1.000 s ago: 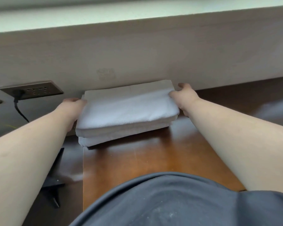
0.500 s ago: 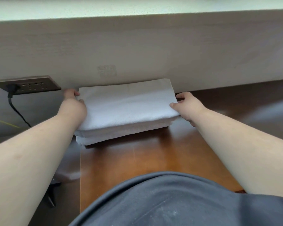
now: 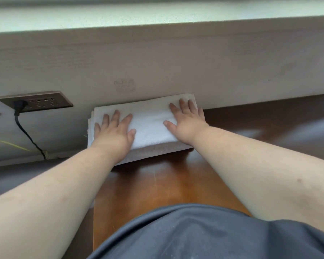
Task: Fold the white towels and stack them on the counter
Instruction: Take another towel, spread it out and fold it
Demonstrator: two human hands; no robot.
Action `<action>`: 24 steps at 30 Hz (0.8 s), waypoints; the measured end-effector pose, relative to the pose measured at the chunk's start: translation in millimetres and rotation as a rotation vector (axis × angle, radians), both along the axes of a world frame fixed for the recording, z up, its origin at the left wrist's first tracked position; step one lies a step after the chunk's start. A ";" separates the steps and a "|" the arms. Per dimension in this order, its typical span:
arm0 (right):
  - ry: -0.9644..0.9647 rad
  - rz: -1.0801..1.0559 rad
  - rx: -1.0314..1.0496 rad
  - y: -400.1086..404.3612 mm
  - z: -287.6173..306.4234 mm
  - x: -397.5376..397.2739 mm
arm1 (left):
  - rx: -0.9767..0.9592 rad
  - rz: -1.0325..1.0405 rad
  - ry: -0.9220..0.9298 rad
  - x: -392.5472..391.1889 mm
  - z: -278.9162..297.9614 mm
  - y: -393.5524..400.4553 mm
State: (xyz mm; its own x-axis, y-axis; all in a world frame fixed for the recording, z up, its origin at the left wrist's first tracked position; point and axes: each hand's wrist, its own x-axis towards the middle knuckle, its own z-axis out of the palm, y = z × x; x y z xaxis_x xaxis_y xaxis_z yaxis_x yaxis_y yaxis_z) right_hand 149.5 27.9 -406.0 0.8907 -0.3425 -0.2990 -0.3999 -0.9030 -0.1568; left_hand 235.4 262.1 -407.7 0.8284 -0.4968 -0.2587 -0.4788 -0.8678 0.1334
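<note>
Beyond the fingertips of both hands a pale wall panel (image 3: pixel 157 58) rises, and the towel stack (image 3: pixel 150 122) is butted against its foot. Out past the left hand (image 3: pixel 113 134), on that same panel, sits one dark socket strip (image 3: pixel 36 101) with one black plug and cord (image 3: pixel 25 131) hanging down from it; a second dark plate shows only as a sliver at the picture's edge. Nothing lies between the hands and the stack.

There is one stack; its near edge shows at least two layers, the top one white, but an exact count of towels cannot be made out. It rests at the far end of the brown counter (image 3: pixel 157 184), with the grey shirt (image 3: pixel 204 234) nearest the camera.

The stack lies directly under both palms. The left hand lies flat with fingers spread on its left half. The right hand (image 3: pixel 187 122) lies flat, fingers straight, on the right end.
</note>
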 end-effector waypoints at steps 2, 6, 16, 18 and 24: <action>-0.006 0.015 0.028 -4.6 -2.0 1.0 | 0.041 0.102 0.044 0.8 0.0 -0.3; -0.059 0.065 0.065 -9.3 3.6 3.5 | -0.032 0.230 0.124 7.1 8.3 1.2; -0.143 0.224 -0.043 17.2 12.5 -6.3 | -0.013 -0.239 -0.092 -10.5 9.4 2.7; -0.103 0.249 -0.027 23.4 8.7 -20.6 | 0.080 -0.221 -0.073 -20.3 5.3 7.2; 0.016 0.275 -0.098 8.4 11.0 -53.7 | 0.279 -0.210 -0.093 -43.8 16.5 13.1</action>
State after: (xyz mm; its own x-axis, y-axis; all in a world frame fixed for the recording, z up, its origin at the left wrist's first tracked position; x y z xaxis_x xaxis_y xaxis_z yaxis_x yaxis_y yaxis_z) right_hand 95.9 36.3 -395.0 0.9497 -0.1169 -0.2906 -0.1397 -0.9885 -0.0588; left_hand 191.6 275.2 -391.1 0.7419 -0.5796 -0.3372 -0.6496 -0.7459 -0.1472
